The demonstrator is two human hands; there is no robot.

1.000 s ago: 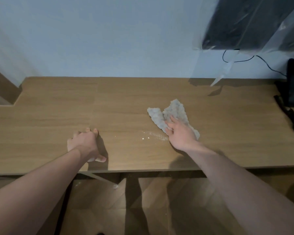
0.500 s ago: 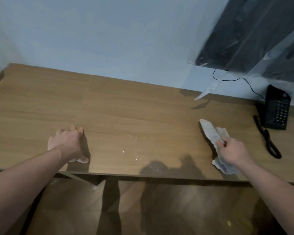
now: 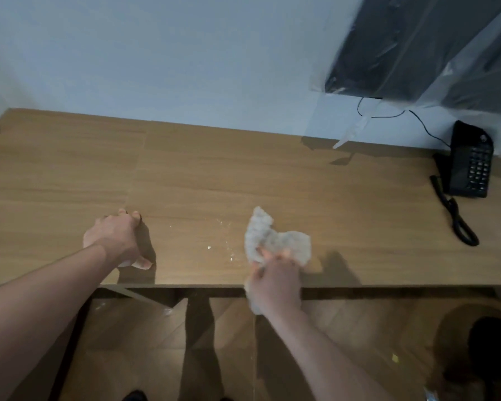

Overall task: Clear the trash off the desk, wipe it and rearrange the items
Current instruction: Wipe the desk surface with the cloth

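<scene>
My right hand [image 3: 275, 285] grips a crumpled grey-white cloth [image 3: 272, 238] at the front edge of the wooden desk [image 3: 70, 175]. Most of the cloth lies on the desk beyond my fingers, and a bit hangs below the edge. A few white crumbs [image 3: 209, 247] lie just left of the cloth. My left hand [image 3: 116, 238] rests on the desk near the front edge, to the left, with its fingertips pressed down and its thumb out. A pale patch shows under its palm; what it is I cannot tell.
A black desk phone [image 3: 472, 169] with a coiled cord [image 3: 459, 224] stands at the back right. Above it a black screen [image 3: 411, 44] under clear plastic hangs on the wall. Below, at the lower right, a dark round bin [image 3: 489, 345] stands on the wooden floor.
My right hand swept the cloth far to the right, then back left to the middle of the front edge. The left hand stayed put.
</scene>
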